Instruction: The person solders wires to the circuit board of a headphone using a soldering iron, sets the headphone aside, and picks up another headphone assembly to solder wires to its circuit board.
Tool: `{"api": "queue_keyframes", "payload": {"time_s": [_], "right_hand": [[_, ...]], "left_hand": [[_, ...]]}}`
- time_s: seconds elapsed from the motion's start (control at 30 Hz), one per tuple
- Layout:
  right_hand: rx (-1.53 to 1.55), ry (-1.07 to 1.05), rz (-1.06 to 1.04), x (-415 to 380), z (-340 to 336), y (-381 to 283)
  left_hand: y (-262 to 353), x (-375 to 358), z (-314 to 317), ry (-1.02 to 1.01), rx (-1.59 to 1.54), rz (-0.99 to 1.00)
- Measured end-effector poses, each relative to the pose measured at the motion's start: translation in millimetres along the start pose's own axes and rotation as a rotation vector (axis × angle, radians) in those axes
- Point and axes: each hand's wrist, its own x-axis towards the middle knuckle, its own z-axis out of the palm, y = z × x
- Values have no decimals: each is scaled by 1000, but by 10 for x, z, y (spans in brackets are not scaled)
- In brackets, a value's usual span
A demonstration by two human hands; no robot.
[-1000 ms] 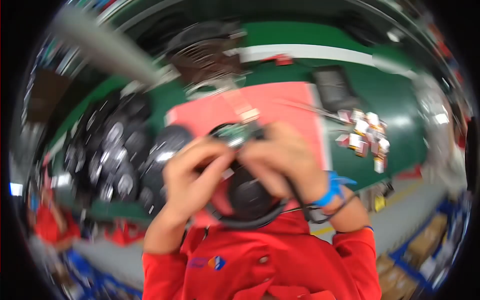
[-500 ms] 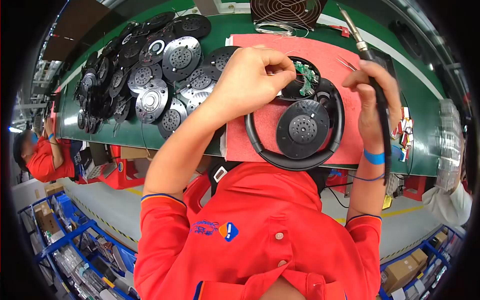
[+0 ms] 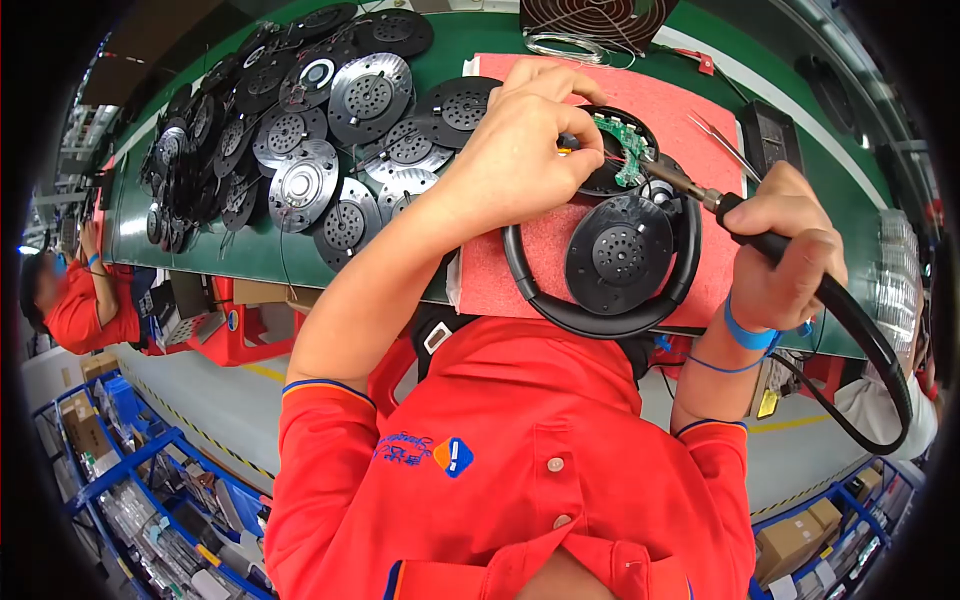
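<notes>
A black headphone [image 3: 600, 325] lies on the pink mat, its headband curving toward me. One ear cup is opened, showing a green circuit board [image 3: 632, 150] and thin coloured wires. A black round speaker plate [image 3: 620, 255] rests inside the headband. My left hand [image 3: 540, 140] is over the opened cup's left side, thumb and forefinger pinched on what looks like a thin wire; the fingertips partly hide it. My right hand [image 3: 790, 235] grips a soldering iron [image 3: 745, 222], its tip at the right edge of the circuit board. The iron's black cable loops to the right.
Many black and silver speaker plates [image 3: 345, 225] are piled at the left of the green bench [image 3: 460, 40]. Tweezers [image 3: 725, 145] and a black tray [image 3: 770, 135] lie right of the mat [image 3: 690, 90]. A fan [image 3: 600, 20] stands behind. Another person [image 3: 95, 310] sits far left.
My right hand has turned and lowered the soldering iron, bringing its tip from above the mat to the circuit board. My left hand stays pinched at the ear cup.
</notes>
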Motion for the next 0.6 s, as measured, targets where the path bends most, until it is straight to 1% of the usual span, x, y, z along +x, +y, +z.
{"api": "queue_keyframes", "payload": {"time_s": [0.07,0.17,0.3,0.6], "right_hand": [[2,-14,44,-32,16,-2],[0,-79,38,-17,15,10],[-53,-111,42,-25,25,25],[-37,-100,45,-36,58,72]], "left_hand": [[7,5,-5,0,-13,-18],[38,-5,14,3,-21,-34],[33,0,16,-3,-19,-42],[42,-6,8,3,4,-34]]}}
